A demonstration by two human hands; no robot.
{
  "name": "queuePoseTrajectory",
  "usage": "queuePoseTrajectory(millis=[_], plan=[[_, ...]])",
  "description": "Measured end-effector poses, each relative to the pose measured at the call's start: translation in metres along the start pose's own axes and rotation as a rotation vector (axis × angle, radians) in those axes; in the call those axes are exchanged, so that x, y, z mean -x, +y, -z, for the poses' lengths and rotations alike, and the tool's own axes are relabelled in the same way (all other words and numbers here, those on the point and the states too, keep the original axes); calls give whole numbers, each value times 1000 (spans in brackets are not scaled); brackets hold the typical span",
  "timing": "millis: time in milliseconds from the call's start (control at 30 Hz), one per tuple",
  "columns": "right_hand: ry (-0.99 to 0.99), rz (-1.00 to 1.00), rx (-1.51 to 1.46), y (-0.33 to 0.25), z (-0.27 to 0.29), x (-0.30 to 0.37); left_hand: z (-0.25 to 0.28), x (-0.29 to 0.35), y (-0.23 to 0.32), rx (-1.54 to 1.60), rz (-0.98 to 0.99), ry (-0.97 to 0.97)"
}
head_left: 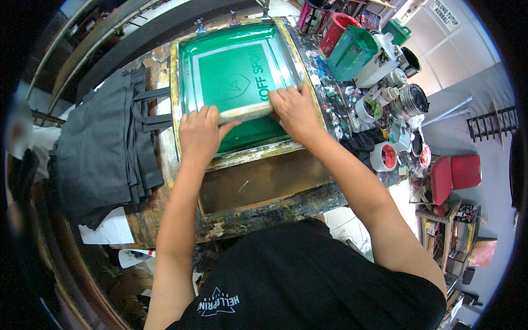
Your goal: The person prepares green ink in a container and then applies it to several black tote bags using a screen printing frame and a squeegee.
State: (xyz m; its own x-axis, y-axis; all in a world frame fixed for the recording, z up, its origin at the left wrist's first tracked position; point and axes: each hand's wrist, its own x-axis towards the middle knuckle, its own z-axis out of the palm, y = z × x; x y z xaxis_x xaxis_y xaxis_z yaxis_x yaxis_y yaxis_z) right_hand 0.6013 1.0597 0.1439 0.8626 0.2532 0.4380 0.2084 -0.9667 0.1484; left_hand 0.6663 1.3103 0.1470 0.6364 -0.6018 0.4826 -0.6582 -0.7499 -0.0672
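A screen printing frame (175, 99) with worn wooden edges lies on the workbench, its mesh coated in green ink (214, 69). Across the lower part of the mesh I hold a squeegee (246, 113) with a pale handle. My left hand (201, 132) is closed on its left end, thumb along the near side. My right hand (297, 114) grips the right end, knuckles upward. The squeegee's blade is hidden under the handle. Above it, a design with lettering and a shield outline shows in the mesh. Metal clamps (199, 26) sit at the frame's far edge.
Dark fabric tote bags (104, 146) are piled on the left, their straps reaching the frame. Along the right stand a green container (352, 53), a red bucket (339, 30), a white tub with red inside (383, 157) and several cans. A red chair (441, 180) is farther right.
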Motion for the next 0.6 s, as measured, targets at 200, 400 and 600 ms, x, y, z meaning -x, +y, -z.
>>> queuePoseTrajectory(millis=[200, 400, 600], plan=[[-119, -44, -46, -21, 29, 37, 27, 33, 22, 40, -5, -42], [-49, -34, -67, -23, 33, 38, 30, 38, 25, 106, 41, -52], [-69, 60, -126, -24, 48, 48, 33, 52, 30, 230, 73, -27]])
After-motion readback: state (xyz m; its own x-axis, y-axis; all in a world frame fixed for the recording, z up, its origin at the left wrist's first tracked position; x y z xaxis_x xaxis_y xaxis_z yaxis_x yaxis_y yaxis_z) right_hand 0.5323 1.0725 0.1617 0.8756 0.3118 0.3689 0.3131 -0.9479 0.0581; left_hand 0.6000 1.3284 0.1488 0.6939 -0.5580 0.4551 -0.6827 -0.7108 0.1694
